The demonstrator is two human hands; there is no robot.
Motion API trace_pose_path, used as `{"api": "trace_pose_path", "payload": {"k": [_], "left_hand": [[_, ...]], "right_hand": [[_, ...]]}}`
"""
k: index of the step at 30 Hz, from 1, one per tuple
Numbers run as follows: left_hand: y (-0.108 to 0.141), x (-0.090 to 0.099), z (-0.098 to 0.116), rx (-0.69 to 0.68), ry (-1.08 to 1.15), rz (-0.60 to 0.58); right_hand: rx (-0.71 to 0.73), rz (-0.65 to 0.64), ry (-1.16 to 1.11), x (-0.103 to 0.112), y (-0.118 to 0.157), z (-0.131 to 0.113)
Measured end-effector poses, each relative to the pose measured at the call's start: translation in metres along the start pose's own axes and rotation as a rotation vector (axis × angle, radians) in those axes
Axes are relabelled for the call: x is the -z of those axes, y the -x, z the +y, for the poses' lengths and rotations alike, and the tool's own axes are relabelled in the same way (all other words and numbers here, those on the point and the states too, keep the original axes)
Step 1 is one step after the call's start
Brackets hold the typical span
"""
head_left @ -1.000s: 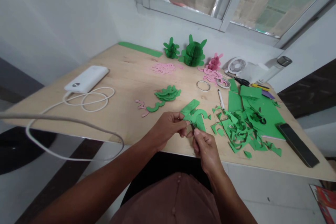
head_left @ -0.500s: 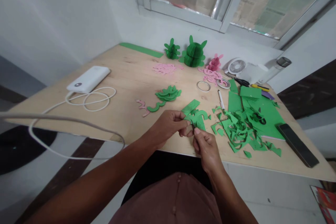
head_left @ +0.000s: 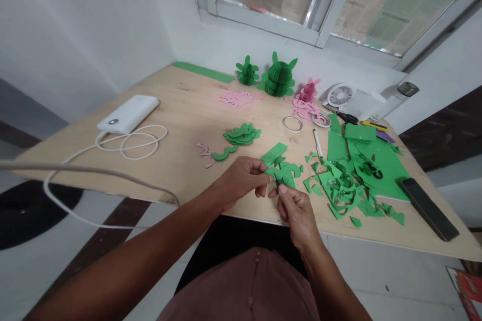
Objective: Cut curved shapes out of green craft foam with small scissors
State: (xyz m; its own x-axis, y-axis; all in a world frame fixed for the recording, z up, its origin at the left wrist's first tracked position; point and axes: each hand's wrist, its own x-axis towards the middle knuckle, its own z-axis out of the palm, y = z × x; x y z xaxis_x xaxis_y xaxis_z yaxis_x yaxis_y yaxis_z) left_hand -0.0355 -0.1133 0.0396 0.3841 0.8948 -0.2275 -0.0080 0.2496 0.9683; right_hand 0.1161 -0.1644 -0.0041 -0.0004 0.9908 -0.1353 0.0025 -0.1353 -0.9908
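Note:
Above the table's front edge, my left hand [head_left: 248, 175] pinches a curved green paper cut-out [head_left: 288, 169] between thumb and fingers. Close beside it on the right, my right hand [head_left: 297, 208] is closed around what look like small scissors; only a dark sliver of them shows against the paper, and the handles are hidden in my fingers. A green paper strip [head_left: 274, 154] lies just beyond the fingertips. Left of that sit a pile of wavy green cut-outs [head_left: 243, 134] and a pink wavy piece [head_left: 205, 154].
Green scraps [head_left: 342, 185] spread to the right, near a black phone [head_left: 427, 208]. A white pen [head_left: 317, 143], tape rings [head_left: 292, 124] and a small fan [head_left: 339, 95] stand or lie farther back. Green paper figures [head_left: 278, 77] line the wall. A power bank [head_left: 128, 114] with a looped cable is at left.
The curved green cut-out has turned and shifted slightly in my fingers. Both hands stay in nearly the same place.

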Motion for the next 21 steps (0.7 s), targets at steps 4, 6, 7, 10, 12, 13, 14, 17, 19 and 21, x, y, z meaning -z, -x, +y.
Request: {"api": "trace_pose_path", "payload": {"k": [4, 6, 7, 10, 12, 13, 14, 17, 19, 21], "left_hand": [[-0.001, 0.002, 0.002, 0.01, -0.023, -0.019], [-0.001, 0.003, 0.004, 0.021, -0.04, -0.029], [-0.001, 0.003, 0.005, 0.026, -0.05, -0.033], [0.0, 0.004, 0.008, 0.026, -0.078, -0.046], [0.0, 0.004, 0.009, 0.024, -0.087, -0.044], [0.0, 0.004, 0.009, 0.024, -0.09, -0.042], [0.0, 0.004, 0.009, 0.024, -0.093, -0.042], [0.0, 0.005, 0.009, 0.022, -0.102, -0.056], [0.0, 0.006, 0.009, 0.021, -0.113, -0.069], [-0.001, 0.008, 0.01, 0.024, -0.131, -0.087]], "right_hand": [[0.004, -0.017, 0.005, 0.002, 0.0, 0.0], [0.002, -0.026, 0.013, 0.002, 0.0, 0.0], [0.002, -0.028, 0.017, 0.003, 0.001, 0.0], [0.003, -0.031, 0.022, 0.002, 0.001, -0.001], [-0.001, -0.023, 0.024, 0.002, 0.001, -0.001], [-0.003, -0.02, 0.026, 0.001, 0.002, -0.001], [-0.004, -0.019, 0.029, 0.001, 0.002, -0.001], [0.009, -0.017, 0.042, 0.001, 0.003, -0.002], [0.018, -0.013, 0.049, 0.001, 0.004, -0.002], [0.019, -0.018, 0.057, 0.001, 0.004, -0.003]]}}
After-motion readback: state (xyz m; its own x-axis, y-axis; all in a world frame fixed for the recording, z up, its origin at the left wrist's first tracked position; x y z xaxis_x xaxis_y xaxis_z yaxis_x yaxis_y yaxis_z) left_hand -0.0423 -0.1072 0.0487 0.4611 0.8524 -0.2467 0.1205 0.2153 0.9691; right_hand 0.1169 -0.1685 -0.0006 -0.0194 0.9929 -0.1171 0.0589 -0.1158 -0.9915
